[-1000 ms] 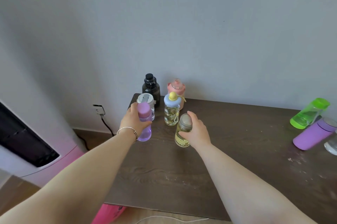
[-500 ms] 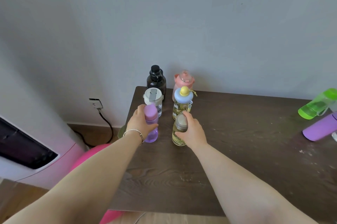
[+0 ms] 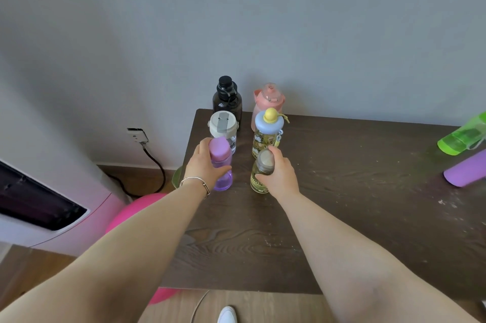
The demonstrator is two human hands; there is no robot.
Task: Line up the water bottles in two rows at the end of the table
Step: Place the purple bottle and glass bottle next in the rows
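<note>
Two rows of bottles stand at the left end of the dark wooden table. The left row holds a black bottle, a clear bottle with a white lid and a purple bottle. My left hand grips the purple bottle, which stands on the table. The right row holds a pink bottle, a yellow patterned bottle with a blue lid and a yellow bottle with a silver cap. My right hand grips that silver-capped bottle, also resting on the table.
A green bottle and a purple bottle lie on their sides at the table's right edge of view. A wall socket with a black cable, a pink ball and a white-pink appliance sit left of the table.
Both hands have stayed on their bottles, now set down on the table in line behind the others. The camera has tilted down and shifted, so the table appears lower in view.
</note>
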